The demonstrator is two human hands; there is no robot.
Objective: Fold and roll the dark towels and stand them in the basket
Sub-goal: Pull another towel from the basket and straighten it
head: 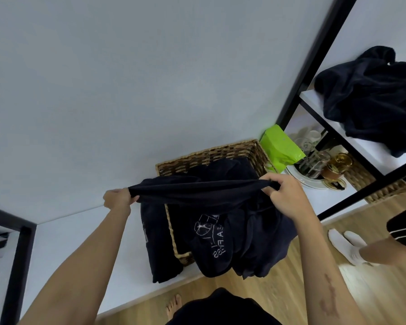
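At frame centre, the left hand (117,198) and right hand (285,195) each grip one end of a dark towel (202,191), fingers curled tight around the cloth. The towel is stretched level above the wicker basket (211,153). More dark towels (232,242) fill the basket and hang over its near rim. A further pile (370,99) lies on the shelf (314,97), upper right.

A dark towel (204,191) is held stretched above a wicker basket (211,154): one end is gripped by the left hand (118,198), the other is pinched by the right hand (285,195). More dark towels (244,242) are draped over the basket's near rim, white lettering showing. A further dark heap (370,102) is seen on a white shelf (366,146), and a green pouch (280,146) is set just right of the basket.
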